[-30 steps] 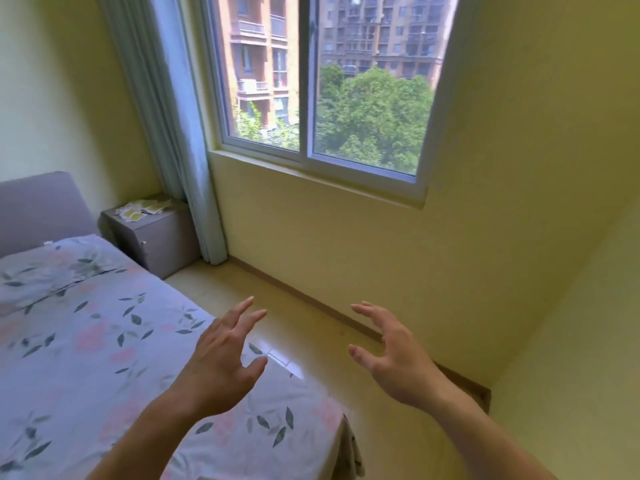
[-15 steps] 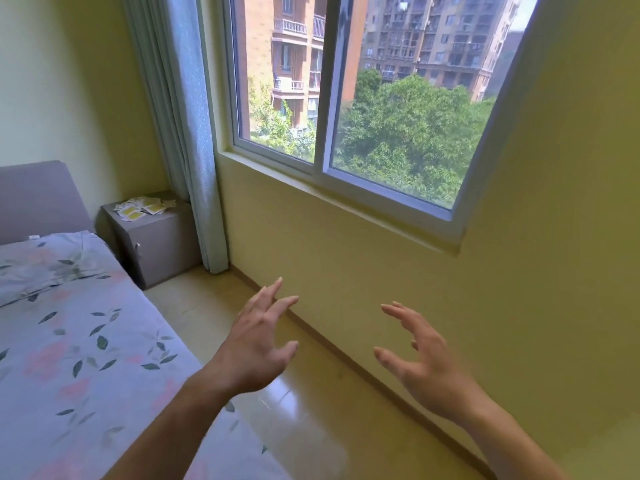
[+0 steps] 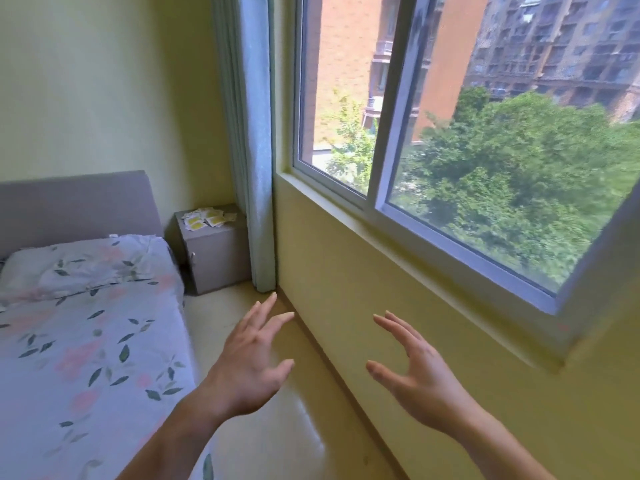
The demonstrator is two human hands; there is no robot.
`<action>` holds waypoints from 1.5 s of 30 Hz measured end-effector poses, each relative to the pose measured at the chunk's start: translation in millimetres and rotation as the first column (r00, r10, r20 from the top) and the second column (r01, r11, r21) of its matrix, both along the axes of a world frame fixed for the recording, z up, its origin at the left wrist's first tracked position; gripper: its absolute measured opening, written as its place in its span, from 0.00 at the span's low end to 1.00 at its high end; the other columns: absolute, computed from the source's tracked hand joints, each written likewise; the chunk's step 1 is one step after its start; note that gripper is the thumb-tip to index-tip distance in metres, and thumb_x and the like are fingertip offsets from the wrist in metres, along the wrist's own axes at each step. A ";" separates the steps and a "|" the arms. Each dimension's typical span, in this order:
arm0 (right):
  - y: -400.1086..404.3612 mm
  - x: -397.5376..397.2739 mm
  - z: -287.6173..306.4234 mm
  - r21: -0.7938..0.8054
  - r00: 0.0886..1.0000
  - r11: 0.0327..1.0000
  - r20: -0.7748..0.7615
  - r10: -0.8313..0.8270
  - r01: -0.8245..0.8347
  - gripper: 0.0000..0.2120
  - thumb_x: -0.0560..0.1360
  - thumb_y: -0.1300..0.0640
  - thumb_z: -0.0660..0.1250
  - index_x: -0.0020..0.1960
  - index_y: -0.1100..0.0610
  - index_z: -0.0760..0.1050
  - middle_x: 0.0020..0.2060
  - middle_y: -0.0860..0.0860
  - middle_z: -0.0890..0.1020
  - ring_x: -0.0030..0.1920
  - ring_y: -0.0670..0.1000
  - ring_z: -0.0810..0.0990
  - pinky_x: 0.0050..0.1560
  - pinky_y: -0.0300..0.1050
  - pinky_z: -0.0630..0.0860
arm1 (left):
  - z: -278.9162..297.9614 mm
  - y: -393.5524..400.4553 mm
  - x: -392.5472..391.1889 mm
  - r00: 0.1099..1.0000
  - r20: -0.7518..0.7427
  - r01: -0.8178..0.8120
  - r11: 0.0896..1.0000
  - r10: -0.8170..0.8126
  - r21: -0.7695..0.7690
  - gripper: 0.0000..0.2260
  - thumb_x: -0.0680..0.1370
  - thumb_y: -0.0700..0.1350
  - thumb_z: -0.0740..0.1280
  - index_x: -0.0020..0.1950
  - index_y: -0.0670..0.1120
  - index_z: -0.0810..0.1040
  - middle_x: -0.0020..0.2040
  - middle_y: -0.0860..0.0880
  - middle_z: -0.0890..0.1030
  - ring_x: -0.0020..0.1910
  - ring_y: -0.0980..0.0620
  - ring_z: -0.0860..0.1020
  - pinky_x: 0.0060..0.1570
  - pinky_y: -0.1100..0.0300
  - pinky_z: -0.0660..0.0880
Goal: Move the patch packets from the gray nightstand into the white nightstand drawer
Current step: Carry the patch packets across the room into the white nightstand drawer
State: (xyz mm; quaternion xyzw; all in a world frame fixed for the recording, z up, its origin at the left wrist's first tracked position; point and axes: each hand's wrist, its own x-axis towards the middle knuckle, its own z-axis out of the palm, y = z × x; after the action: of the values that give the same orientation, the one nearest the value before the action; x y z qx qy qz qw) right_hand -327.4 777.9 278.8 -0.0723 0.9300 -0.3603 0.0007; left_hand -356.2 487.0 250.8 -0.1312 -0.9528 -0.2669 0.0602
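Left hand: I see my left hand raised in the lower middle of the head view, fingers spread and nearly straight, thumb out to the side, nothing in it.
Right hand: my right hand is raised beside it at 3 o'clock, fingers loosely bent and apart, thumb pointing toward the left hand, holding nothing.
Gap between hands: the two palms face each other with bare floor and the foot of the wall showing between them; they do not touch.
Patch packets: the patch packets lie in a loose scatter on top of the gray nightstand, white wrappers with yellow patches on some. I cannot count them from here.
Packets relative to my hands: they sit well apart from both hands, at about 11 o'clock from the left hand's fingertips and farther off at about 10 o'clock from the right hand.
Gray nightstand: it stands in the far corner, with the bed at its 9 o'clock and the curtain hanging just beside it at 3 o'clock.
Bed: floral sheet, a pillow at the head end, gray headboard against the back wall.
Window: the window fills the wall at my 1 o'clock, trees and apartment blocks outside.
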 end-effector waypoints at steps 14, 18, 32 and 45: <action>-78.2 -238.6 14.5 -0.058 0.895 0.893 -0.065 0.442 -0.446 0.32 0.76 0.45 0.73 0.77 0.39 0.65 0.75 0.33 0.63 0.72 0.32 0.61 0.77 0.44 0.64 | 16.9 -64.9 -68.6 0.873 0.055 -0.485 0.875 0.485 -0.015 0.31 0.79 0.55 0.68 0.78 0.63 0.57 0.81 0.65 0.46 0.81 0.57 0.48 0.78 0.54 0.57; -139.2 -300.1 5.3 -0.045 0.841 0.841 -0.072 0.536 -0.539 0.33 0.74 0.44 0.72 0.76 0.39 0.66 0.76 0.34 0.63 0.74 0.35 0.63 0.77 0.40 0.61 | 12.4 -114.1 -104.0 0.802 0.075 -0.592 0.805 0.593 -0.033 0.32 0.79 0.56 0.68 0.79 0.62 0.56 0.80 0.66 0.45 0.80 0.58 0.49 0.78 0.55 0.56; -249.0 -558.4 -16.1 -0.108 0.889 0.882 -0.040 0.457 -0.458 0.30 0.76 0.46 0.73 0.75 0.37 0.66 0.74 0.34 0.66 0.72 0.33 0.65 0.74 0.40 0.67 | 11.6 -240.6 -396.8 0.871 0.042 -0.489 0.872 0.489 -0.013 0.32 0.78 0.55 0.68 0.79 0.61 0.56 0.80 0.63 0.52 0.79 0.58 0.52 0.74 0.63 0.52; -329.5 -841.4 -62.2 -0.179 0.891 0.885 0.071 0.447 -0.430 0.30 0.75 0.47 0.73 0.75 0.39 0.67 0.74 0.36 0.68 0.73 0.38 0.67 0.76 0.46 0.66 | -22.8 -314.8 -679.6 0.869 0.137 -0.473 0.879 0.476 -0.052 0.30 0.78 0.54 0.68 0.78 0.60 0.61 0.80 0.62 0.54 0.79 0.58 0.55 0.77 0.61 0.53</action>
State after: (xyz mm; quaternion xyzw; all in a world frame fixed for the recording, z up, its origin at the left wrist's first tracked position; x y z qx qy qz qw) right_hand -1168.8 448.4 216.7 -0.2608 0.8564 -0.4268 0.1277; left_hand -1035.8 172.2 228.0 0.1261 -0.9599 -0.2447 0.0531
